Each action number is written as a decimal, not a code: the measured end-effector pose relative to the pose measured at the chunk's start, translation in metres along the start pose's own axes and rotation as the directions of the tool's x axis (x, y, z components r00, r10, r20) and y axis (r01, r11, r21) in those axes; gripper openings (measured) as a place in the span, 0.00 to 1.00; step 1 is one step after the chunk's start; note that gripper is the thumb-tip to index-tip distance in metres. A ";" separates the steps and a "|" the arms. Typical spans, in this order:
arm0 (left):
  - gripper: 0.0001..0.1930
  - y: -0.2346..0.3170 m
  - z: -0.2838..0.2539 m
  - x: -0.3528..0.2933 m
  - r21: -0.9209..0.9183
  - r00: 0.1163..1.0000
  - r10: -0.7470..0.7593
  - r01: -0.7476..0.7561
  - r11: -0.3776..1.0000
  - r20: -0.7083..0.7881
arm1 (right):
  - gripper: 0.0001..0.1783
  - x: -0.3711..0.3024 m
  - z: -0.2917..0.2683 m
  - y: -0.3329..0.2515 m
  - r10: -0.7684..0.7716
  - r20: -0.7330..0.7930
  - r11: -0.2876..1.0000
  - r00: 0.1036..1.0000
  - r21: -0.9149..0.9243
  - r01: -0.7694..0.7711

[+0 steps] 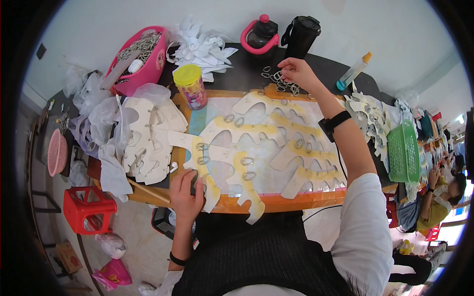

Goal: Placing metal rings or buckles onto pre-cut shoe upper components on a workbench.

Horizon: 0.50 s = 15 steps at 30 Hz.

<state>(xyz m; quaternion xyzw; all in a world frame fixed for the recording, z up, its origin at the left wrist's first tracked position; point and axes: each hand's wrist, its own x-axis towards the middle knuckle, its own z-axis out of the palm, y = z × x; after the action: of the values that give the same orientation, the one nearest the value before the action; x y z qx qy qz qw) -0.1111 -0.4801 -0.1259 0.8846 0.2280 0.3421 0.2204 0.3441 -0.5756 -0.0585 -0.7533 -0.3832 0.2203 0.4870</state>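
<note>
The right hand (296, 72) is reaching across to the far edge of the work surface, its thumb and fingers bending toward each other just over a loose cluster of metal rings (281, 89); whether they are pinching a ring, I cannot tell. The left hand (185, 196) is resting low at the near left, its thumb and fingers closing around a small dark object (193, 182) whose kind is not clear. Beside that hand, pale cut pieces (254, 202) with yellowish bands are lying across the board (232, 203), two of them poking over its near edge. Pairs of oval rings (247, 161) are sitting on several of these pieces, including the one that is lying next to the left fingers. More pale pieces are stretching across the middle and right of the board, some of them overlapping. A stack of pale shapes (148, 160) is lying to the left, with a small white item (174, 167) resting between it and the left hand. Beyond the board's far left corner, a yellow-lidded jar (190, 88) is standing near a pink basket (157, 67) that is holding many metal rings. A black tumbler (302, 38) and a dark bottle with a pink handle (261, 35) are standing behind the right hand, while an orange-capped bottle (353, 72) is standing farther right. A green basket (405, 155) is sitting at the far right.
</note>
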 end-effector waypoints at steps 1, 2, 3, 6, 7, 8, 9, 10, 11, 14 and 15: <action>0.11 -0.001 0.000 0.000 0.000 1.000 -0.001 0.001 1.000 -0.001 | 0.10 0.000 0.001 0.001 0.004 -0.026 1.000 1.000 -0.011 -0.004; 0.11 -0.001 0.000 0.000 -0.001 1.000 0.002 -0.002 1.000 -0.003 | 0.10 -0.001 0.005 -0.003 0.007 -0.049 1.000 0.999 -0.020 -0.008; 0.11 -0.001 0.000 0.000 -0.003 1.000 0.006 -0.006 1.000 -0.006 | 0.10 -0.003 0.006 -0.006 0.019 -0.023 0.998 1.000 0.054 -0.018; 0.11 0.001 -0.002 0.001 -0.056 1.000 -0.005 0.004 0.998 -0.029 | 0.11 -0.013 0.006 -0.022 0.052 0.046 0.971 0.998 0.230 -0.061; 0.11 0.002 -0.003 0.000 -0.079 0.999 -0.014 0.010 0.997 -0.039 | 0.11 -0.017 0.009 -0.030 0.067 0.063 0.962 0.996 0.261 -0.081; 0.12 0.001 -0.006 -0.002 -0.106 0.997 -0.010 0.001 0.994 -0.081 | 0.12 -0.022 0.011 -0.038 0.080 0.079 0.952 0.994 0.290 -0.100; 0.12 -0.002 -0.007 -0.006 -0.136 0.993 -0.005 -0.011 0.991 -0.120 | 0.12 -0.028 0.013 -0.043 0.060 0.124 0.953 0.991 0.288 -0.094; 0.12 -0.004 -0.007 -0.008 -0.165 0.987 -0.001 -0.026 0.986 -0.160 | 0.12 -0.035 0.016 -0.049 0.040 0.167 0.954 0.985 0.287 -0.087; 0.13 0.003 -0.015 -0.006 -0.170 0.987 0.015 -0.043 0.985 -0.161 | 0.13 -0.041 0.023 -0.057 0.013 0.219 0.954 0.976 0.289 -0.077; 0.17 0.039 -0.025 0.006 -0.400 0.997 -0.064 0.038 0.916 -0.052 | 0.13 -0.073 0.051 -0.079 -0.082 0.419 0.948 0.904 0.314 -0.060; 0.19 0.054 -0.020 0.015 -0.563 0.986 -0.155 0.162 0.810 0.060 | 0.13 -0.083 0.061 -0.087 -0.114 0.477 0.944 0.872 0.325 -0.055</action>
<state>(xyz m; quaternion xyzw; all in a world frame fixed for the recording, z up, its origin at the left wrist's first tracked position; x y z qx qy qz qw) -0.1018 -0.5104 -0.0749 0.7591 0.1881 0.3699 0.5015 0.2185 -0.5867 -0.0100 -0.5753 -0.4632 0.4566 0.4961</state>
